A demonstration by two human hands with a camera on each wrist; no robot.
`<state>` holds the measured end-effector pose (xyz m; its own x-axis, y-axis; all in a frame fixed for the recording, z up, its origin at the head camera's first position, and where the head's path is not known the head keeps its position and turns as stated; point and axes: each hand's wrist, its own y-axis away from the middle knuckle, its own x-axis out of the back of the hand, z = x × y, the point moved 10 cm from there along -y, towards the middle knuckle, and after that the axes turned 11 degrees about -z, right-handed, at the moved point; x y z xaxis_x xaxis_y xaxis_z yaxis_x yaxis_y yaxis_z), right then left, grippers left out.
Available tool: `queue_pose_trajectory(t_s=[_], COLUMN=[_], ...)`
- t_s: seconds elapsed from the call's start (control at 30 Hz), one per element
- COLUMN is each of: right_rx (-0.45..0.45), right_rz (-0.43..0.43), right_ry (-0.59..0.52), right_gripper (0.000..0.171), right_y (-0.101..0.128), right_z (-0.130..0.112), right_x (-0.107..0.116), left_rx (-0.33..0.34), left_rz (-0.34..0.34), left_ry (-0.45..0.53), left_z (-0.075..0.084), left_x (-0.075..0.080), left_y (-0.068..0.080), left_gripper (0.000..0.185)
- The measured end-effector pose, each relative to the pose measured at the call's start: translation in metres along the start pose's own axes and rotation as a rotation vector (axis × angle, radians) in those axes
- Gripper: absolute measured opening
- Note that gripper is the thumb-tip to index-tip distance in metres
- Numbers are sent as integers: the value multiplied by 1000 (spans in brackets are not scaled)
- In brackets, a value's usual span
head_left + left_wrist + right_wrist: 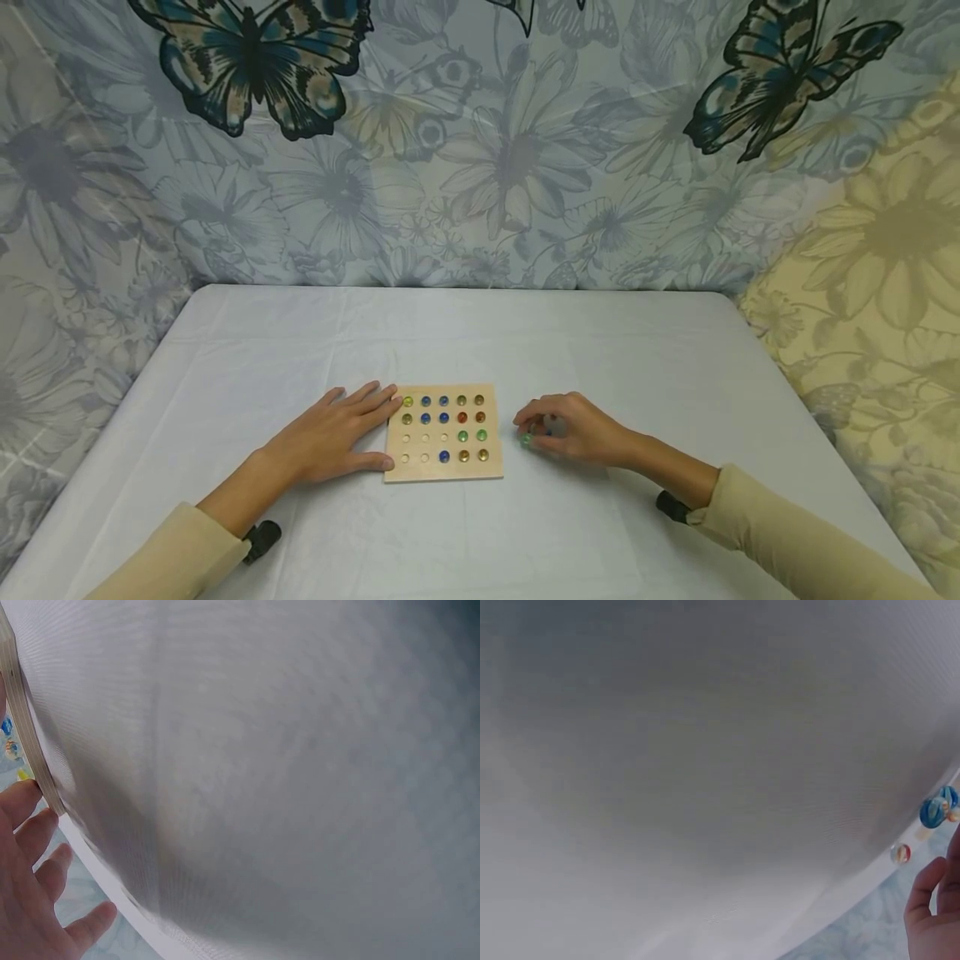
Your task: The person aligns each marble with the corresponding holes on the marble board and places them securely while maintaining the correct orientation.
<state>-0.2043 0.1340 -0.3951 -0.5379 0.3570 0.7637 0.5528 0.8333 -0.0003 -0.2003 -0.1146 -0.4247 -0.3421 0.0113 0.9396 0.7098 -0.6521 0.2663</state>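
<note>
A pale wooden board (442, 473) with rows of round hollows lies on the table. Many hollows hold glass marbles, among them blue (444, 456) and green (482, 435) ones; those at the lower left are bare. My left hand (335, 435) spreads its fingers against the board's left side, fingertips at the upper corner and thumb at the lower. Right of the board, my right hand (581, 429) pinches a green marble (527, 438) at its fingertips. Loose marbles lie by this hand, a blue one (933, 813) and a red-and-white one (901, 853) in the right wrist view.
A white cloth (480, 333) covers the table. Hanging fabric with flowers and butterflies (255, 67) rises behind the table's back edge and along the sides. Each wrist wears a dark strapped device (262, 542).
</note>
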Motion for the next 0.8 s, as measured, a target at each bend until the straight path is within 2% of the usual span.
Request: queue_pose_trajectory(t_s=[0.43, 0.8], right_rx=[1, 35], right_rz=[6, 25], right_ry=[8, 3], right_gripper=[27, 25], right_y=[-24, -50], right_z=[-12, -24], right_x=[-4, -12], left_rx=[-1, 3], left_rz=[3, -3], left_ry=[4, 9], left_z=[-1, -1], left_x=[0, -1], left_y=[1, 1], left_gripper=[86, 87])
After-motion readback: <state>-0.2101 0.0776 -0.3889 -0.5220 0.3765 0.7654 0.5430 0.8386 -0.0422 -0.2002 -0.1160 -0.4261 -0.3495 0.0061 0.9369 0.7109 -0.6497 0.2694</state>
